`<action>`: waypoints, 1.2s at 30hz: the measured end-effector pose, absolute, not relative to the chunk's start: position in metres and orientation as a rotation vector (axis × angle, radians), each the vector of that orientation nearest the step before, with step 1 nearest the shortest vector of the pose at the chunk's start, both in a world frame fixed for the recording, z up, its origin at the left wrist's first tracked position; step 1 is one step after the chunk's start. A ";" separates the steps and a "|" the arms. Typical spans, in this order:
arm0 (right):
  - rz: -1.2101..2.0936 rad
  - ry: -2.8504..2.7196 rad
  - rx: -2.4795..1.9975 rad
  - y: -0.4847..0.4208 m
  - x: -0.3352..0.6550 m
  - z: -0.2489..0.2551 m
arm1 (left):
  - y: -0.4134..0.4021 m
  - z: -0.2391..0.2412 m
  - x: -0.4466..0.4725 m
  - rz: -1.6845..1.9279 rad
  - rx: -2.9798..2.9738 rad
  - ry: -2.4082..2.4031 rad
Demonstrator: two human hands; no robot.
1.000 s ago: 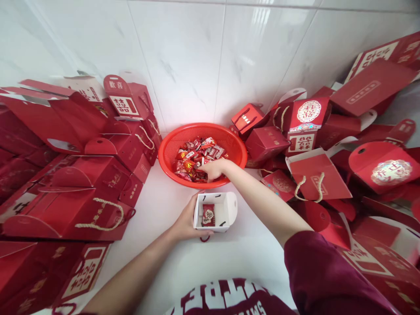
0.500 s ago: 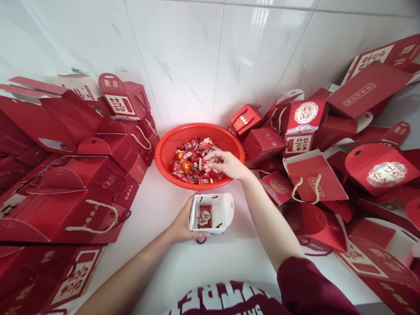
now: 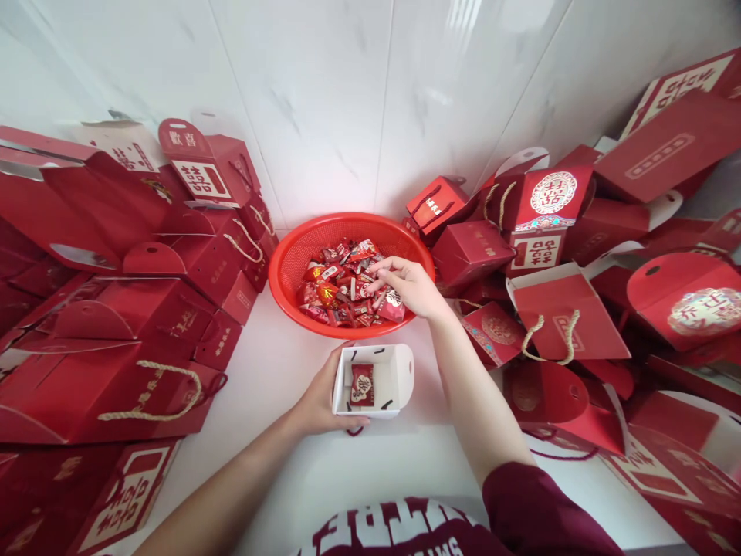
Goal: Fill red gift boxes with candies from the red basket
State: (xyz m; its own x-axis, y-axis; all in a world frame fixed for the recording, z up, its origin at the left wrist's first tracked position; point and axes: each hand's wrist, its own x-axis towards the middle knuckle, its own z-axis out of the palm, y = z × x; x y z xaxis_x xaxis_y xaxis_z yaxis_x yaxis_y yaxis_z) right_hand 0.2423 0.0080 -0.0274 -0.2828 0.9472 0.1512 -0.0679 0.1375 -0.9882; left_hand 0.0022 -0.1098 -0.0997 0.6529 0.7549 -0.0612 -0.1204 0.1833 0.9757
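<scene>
My left hand (image 3: 323, 395) is wrapped round the left side of a small open gift box (image 3: 385, 409), white inside, which rests on the white surface in front of me. Inside the box lies a dark red wrapped candy (image 3: 362, 384) with a pale heart-shaped print. Over the red plastic basket (image 3: 283, 297) my right hand (image 3: 410, 284) reaches in from the right, its fingers half bent and apart among the wrapped candies (image 3: 341, 289). A red candy with a pale print (image 3: 392, 304) shows right below that hand; the palm is hidden from me.
Folded red gift boxes (image 3: 150, 309) are stacked on the left, some with rope handles. More red boxes (image 3: 567, 309) lie in a jumbled heap on the right. A pale tiled wall (image 3: 324, 108) rises behind the basket.
My right hand has shifted slightly right over the candies, and more of the red printed candy below it now shows. The left hand still holds the box in nearly the same spot.
</scene>
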 end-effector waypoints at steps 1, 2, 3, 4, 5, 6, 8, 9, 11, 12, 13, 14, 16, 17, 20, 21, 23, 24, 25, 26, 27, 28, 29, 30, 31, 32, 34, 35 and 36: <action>1.289 -1.467 -0.934 0.009 0.242 -0.028 | -0.110 -0.100 0.002 0.663 1.222 0.614; 1.235 -1.484 -0.963 0.010 0.241 -0.029 | -0.111 -0.099 0.003 0.652 1.203 0.606; 1.163 -1.486 -0.998 0.010 0.240 -0.030 | -0.111 -0.099 0.003 0.645 1.184 0.604; 1.070 -1.472 -1.037 0.011 0.238 -0.032 | -0.111 -0.099 0.003 0.642 1.167 0.606; 0.954 -1.450 -1.081 0.011 0.236 -0.033 | -0.111 -0.100 0.003 0.641 1.154 0.612; 0.818 -1.434 -1.132 0.010 0.234 -0.034 | -0.112 -0.100 0.003 0.642 1.150 0.619; 0.556 -1.477 -1.241 0.008 0.229 -0.033 | -0.112 -0.100 0.004 0.656 1.170 0.631; 0.468 -1.555 -1.296 0.006 0.226 -0.032 | -0.112 -0.099 0.004 0.668 1.190 0.636; 0.446 -1.863 -1.412 0.004 0.221 -0.027 | -0.111 -0.099 0.004 0.674 1.213 0.636; 0.502 -2.048 -1.455 0.004 0.219 -0.024 | -0.111 -0.098 0.004 0.668 1.217 0.633; 0.578 -2.223 -1.483 0.005 0.217 -0.021 | -0.111 -0.098 0.004 0.665 1.223 0.631; 0.652 -2.370 -1.500 0.008 0.214 -0.019 | -0.111 -0.098 0.003 0.668 1.236 0.632; 0.755 -2.549 -1.512 0.015 0.209 -0.016 | -0.110 -0.099 0.003 0.691 1.287 0.643; 0.784 -2.594 -1.519 0.019 0.207 -0.016 | -0.109 -0.099 0.002 0.710 1.319 0.648; 0.842 -2.738 -1.536 0.029 0.197 -0.018 | -0.107 -0.102 0.001 0.748 1.414 0.642; 0.852 -2.778 -1.537 0.030 0.195 -0.019 | -0.106 -0.103 0.000 0.761 1.445 0.642; 0.857 -2.842 -1.543 0.032 0.191 -0.021 | -0.105 -0.104 0.000 0.775 1.490 0.648; 0.854 -2.863 -1.548 0.032 0.191 -0.022 | -0.105 -0.104 0.000 0.778 1.499 0.653; 0.847 -2.876 -1.553 0.032 0.191 -0.022 | -0.104 -0.104 0.000 0.779 1.504 0.657; 0.840 -2.881 -1.555 0.032 0.192 -0.022 | -0.104 -0.104 0.000 0.780 1.507 0.660; 0.832 -2.881 -1.553 0.031 0.193 -0.022 | -0.104 -0.103 0.000 0.782 1.511 0.664; 0.823 -2.875 -1.544 0.031 0.194 -0.022 | -0.104 -0.103 0.001 0.784 1.514 0.667; 0.812 -2.861 -1.531 0.031 0.196 -0.021 | -0.104 -0.103 0.001 0.785 1.515 0.668; 0.794 -2.839 -1.515 0.030 0.198 -0.019 | -0.105 -0.103 0.001 0.786 1.513 0.669; 0.769 -2.806 -1.497 0.028 0.200 -0.018 | -0.105 -0.102 0.001 0.785 1.511 0.669; 0.738 -2.764 -1.476 0.026 0.202 -0.016 | -0.105 -0.102 0.001 0.789 1.511 0.668; 0.672 -2.662 -1.428 0.019 0.206 -0.013 | -0.105 -0.102 0.001 0.804 1.516 0.665; 0.645 -2.609 -1.405 0.016 0.208 -0.011 | -0.106 -0.103 0.001 0.812 1.515 0.665; 0.624 -2.559 -1.385 0.012 0.210 -0.010 | -0.106 -0.103 0.001 0.814 1.507 0.665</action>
